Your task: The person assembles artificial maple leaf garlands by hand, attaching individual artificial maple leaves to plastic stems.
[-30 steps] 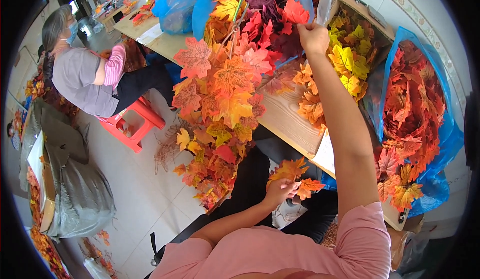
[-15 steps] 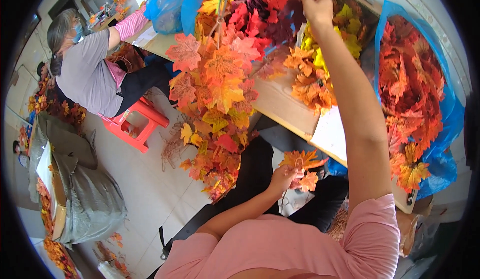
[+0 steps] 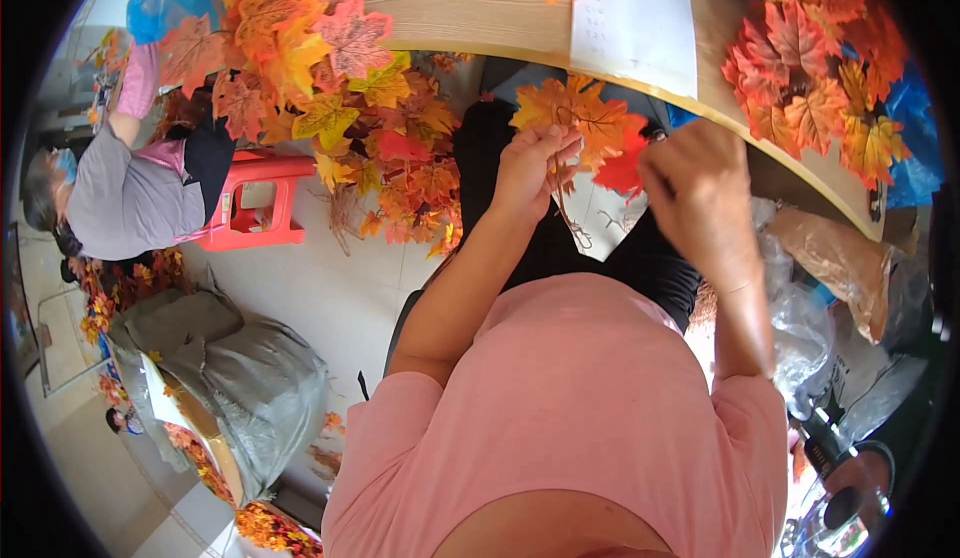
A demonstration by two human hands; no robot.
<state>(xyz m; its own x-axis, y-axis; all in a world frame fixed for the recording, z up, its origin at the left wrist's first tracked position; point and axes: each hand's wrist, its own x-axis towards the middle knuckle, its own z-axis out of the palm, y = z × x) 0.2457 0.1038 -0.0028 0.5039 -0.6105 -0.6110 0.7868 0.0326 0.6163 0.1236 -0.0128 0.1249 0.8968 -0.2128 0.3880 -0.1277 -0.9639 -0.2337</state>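
Note:
My left hand (image 3: 532, 166) is closed in a pinch on a thin brown stem with artificial orange maple leaves (image 3: 575, 113), held over my lap below the table edge. Loose ends of the brown stem (image 3: 568, 218) hang beneath those fingers. Close by on the right, my right hand (image 3: 700, 183) has curled fingers, slightly blurred, at the edge of a bright red maple leaf (image 3: 625, 166). It appears to grip that leaf, though its fingertips are partly hidden. The red leaf overlaps the orange ones.
A leaf garland (image 3: 400, 148) hangs off the wooden table (image 3: 480, 18) at left. White paper (image 3: 635, 23) lies at the table's edge. Red leaves (image 3: 800, 68) fill the right corner. Plastic bags (image 3: 800, 328) lie lower right. Left, a person (image 3: 140, 193) sits on a red stool (image 3: 265, 198).
My right hand has come down from the leaf piles at the back of the table to beside my left hand. The view has tilted down, and a bright red leaf now shows between my hands.

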